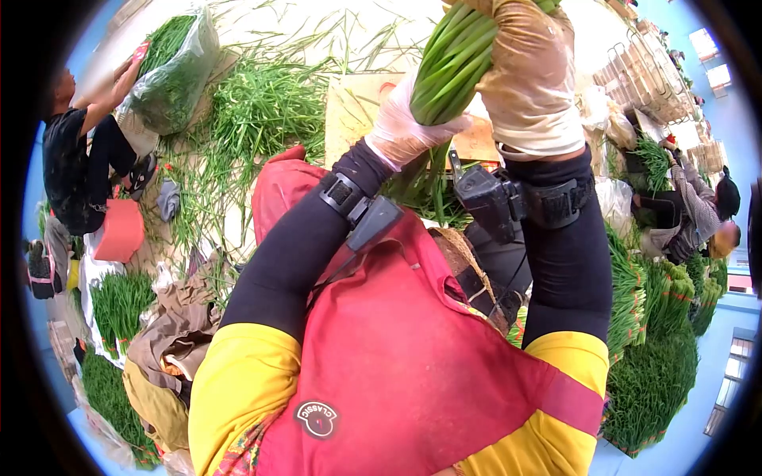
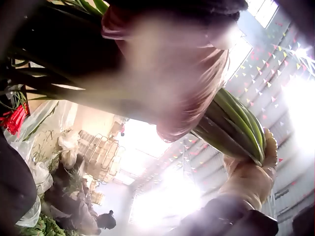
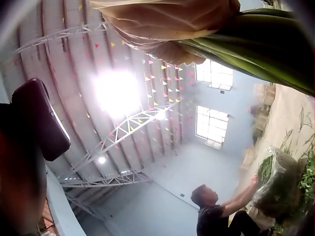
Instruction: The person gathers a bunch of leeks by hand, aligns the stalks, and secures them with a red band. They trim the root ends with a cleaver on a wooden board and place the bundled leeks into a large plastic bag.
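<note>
Both hands hold a thick bunch of garlic chives [image 1: 452,67] up in front of the body, at the top of the head view. My left hand [image 1: 413,131], in a thin translucent glove, has its fingers curled round the lower part. Higher up, my right hand [image 1: 533,67], in a loose tan glove, grips the other side. The left wrist view shows the chives [image 2: 235,123] running from the left hand [image 2: 170,73] to the right hand [image 2: 248,179]. In the right wrist view, the right glove [image 3: 172,19] wraps the stalks; its fingertips are partly hidden.
Beneath the hands lies a wooden board [image 1: 343,119]. Loose chives [image 1: 266,107] are heaped on the floor to the left. A person [image 1: 83,151] there handles a clear bag of greens [image 1: 171,87]. Banded bundles [image 1: 655,357] stand at right, near wire crates [image 1: 643,75].
</note>
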`<state>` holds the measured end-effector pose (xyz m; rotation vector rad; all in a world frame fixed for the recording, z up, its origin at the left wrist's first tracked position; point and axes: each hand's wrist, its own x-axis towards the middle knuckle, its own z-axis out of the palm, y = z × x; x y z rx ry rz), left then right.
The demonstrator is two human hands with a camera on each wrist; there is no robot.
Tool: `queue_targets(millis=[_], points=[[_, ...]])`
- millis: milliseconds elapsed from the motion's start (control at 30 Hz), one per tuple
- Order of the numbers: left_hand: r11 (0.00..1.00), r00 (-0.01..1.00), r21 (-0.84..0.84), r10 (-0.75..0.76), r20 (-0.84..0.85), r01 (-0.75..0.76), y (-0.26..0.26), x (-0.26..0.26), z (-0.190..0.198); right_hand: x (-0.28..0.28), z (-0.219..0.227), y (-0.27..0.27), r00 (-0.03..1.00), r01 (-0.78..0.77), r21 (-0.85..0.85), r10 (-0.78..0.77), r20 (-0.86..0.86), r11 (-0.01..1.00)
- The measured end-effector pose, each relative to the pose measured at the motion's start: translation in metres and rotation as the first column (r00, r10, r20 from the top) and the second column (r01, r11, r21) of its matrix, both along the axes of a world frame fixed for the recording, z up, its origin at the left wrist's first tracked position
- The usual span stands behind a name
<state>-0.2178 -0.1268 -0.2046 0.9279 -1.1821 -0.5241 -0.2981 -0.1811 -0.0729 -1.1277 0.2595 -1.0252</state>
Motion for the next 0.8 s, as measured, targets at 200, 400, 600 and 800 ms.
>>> queue_targets(millis=[200,400,600,800], points=[[1.0,0.993,-0.002,0.011,0.118,-0.011,-0.017,0.037,0.003,-0.012,0.01,-0.002,0.992,0.026,0.036,-0.03,0.124,0.999],[0.961,0.702,0.056,0.158,0.694,-0.272,-0.017,0.067,0.023,-0.042,-0.03,-0.055,0.971,-0.049,-0.12,0.075,0.225,0.992],[0.955,0.541,0.057,0.114,0.833,-0.29,-0.019,0.072,0.017,-0.081,-0.036,-0.087,0.993,0.118,-0.009,-0.118,0.02,0.993],[0.942,0.402,0.15,-0.019,0.916,-0.299,-0.035,0.083,-0.003,-0.084,-0.022,-0.075,0.801,0.127,-0.581,-0.429,-0.417,0.804]])
